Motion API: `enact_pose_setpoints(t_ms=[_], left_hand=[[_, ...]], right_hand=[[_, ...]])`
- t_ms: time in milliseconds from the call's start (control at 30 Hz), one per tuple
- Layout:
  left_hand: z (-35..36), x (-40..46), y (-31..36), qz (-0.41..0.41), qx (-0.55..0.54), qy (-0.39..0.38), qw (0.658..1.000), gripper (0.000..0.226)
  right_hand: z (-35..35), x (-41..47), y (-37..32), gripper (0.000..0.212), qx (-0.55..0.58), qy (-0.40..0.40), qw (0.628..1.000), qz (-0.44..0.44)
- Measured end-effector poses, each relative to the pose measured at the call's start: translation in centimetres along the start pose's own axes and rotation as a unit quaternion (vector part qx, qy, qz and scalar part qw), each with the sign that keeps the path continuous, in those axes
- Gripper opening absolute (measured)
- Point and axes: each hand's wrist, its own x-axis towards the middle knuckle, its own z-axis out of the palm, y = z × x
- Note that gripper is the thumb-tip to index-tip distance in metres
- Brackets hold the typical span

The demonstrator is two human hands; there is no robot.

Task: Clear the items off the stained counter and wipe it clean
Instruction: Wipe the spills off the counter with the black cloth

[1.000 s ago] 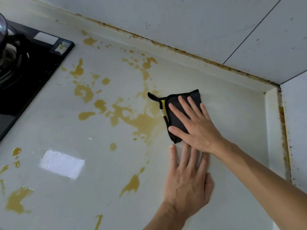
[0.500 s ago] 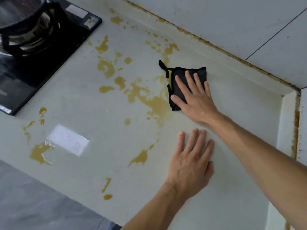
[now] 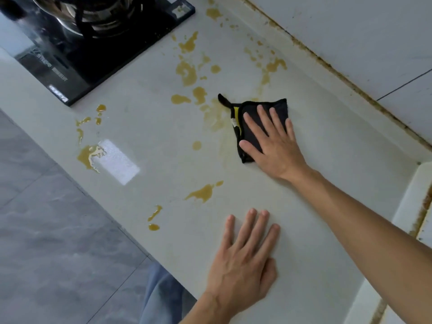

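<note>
The only lettering shows on the black glass stove (image 3: 98,59), along its front edge near the counter (image 3: 163,141): a pale printed line (image 3: 52,67) that begins with what looks like "SUPOR", too blurred to be sure. The corner sticker (image 3: 181,9) on the stove and the cloth's yellow tag (image 3: 236,118) carry nothing readable.

A pale, glossy stone table (image 3: 149,94) carries a folded black wiping cloth with a yellow tag (image 3: 251,127), pressed flat under the right hand (image 3: 273,146). Ochre liquid stains (image 3: 187,71) spread left of the cloth, toward a black glass stove top (image 3: 98,54). The left hand (image 3: 243,260) lies palm-down nearer the table's front edge than the cloth.
</note>
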Motion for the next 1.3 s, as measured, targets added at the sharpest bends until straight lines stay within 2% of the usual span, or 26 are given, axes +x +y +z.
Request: enact_pose_setpoints(t_ms=[100, 233, 367, 500, 633, 733, 867, 933, 1033, 1167, 1300], left_hand=[[0.4, -0.2, 0.1, 0.000, -0.006, 0.009, 1.000, 0.068], [0.3, 0.1, 0.1, -0.003, -0.005, -0.012, 1.000, 0.071], [-0.1, 0.1, -0.2, -0.006, -0.023, -0.028, 0.999, 0.066], [-0.8, -0.2, 0.0, -0.017, -0.023, -0.023, 0.999, 0.063], [-1.0, -2.4, 0.1, -0.054, -0.020, -0.020, 0.998, 0.062], [-1.1, -3.7, 0.2, -0.060, -0.004, -0.023, 0.998, 0.061], [-1.5, -3.8, 0.0, -0.069, -0.016, -0.044, 0.997, 0.054], [-1.7, -3.8, -0.1, -0.076, -0.014, -0.053, 0.996, 0.057], [-1.7, -3.7, 0.0, -0.063, -0.013, -0.043, 0.997, 0.046], [-1.2, -3.7, -0.1, -0.065, 0.014, -0.032, 0.997, 0.066], [-0.6, -3.6, 0.1, -0.069, 0.033, -0.024, 0.997, 0.072]], right_hand=[[0.6, -1.9, -0.2, 0.073, -0.019, -0.001, 1.000, -0.012], [2.5, -6.7, -4.2, 0.075, -0.042, -0.002, 0.993, -0.115], [3.5, -4.3, -10.2, 0.073, -0.049, 0.002, 0.979, -0.198], [2.1, -0.9, -10.3, 0.070, -0.044, -0.015, 0.983, -0.179], [1.9, -2.9, -8.7, 0.072, -0.047, -0.025, 0.989, -0.138], [3.1, -6.1, -10.7, 0.074, -0.060, -0.028, 0.979, -0.194], [5.6, -8.2, -16.6, 0.073, -0.045, -0.023, 0.960, -0.274], [6.0, -7.5, -18.5, 0.071, -0.035, -0.011, 0.961, -0.273], [5.0, -4.0, -18.5, 0.069, -0.038, 0.002, 0.972, -0.233], [2.8, 0.2, -13.9, 0.072, -0.039, -0.002, 0.992, -0.123], [2.8, -3.0, -9.8, 0.073, -0.028, 0.001, 0.997, -0.077]])
